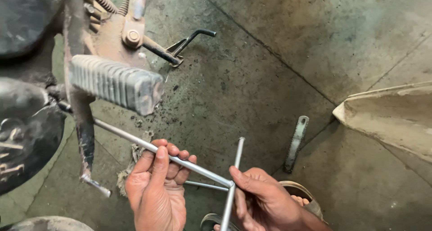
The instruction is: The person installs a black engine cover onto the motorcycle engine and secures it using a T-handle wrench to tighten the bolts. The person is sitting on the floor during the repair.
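Stained concrete floor [279, 69] lies under a motorcycle footpeg [117, 83] at left. Below it, the left hand [155, 186] wraps one arm of a cross wrench [198, 168]; the right hand [263, 201] pinches its hub. Farther right lies a flat metal bracket [295, 143].

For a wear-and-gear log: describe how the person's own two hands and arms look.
Both the left hand and the right hand are bare: no gloves, rings or watch show. No sleeve reaches the visible wrists. The fingers look smudged with dark grime. The forearms are mostly out of frame.
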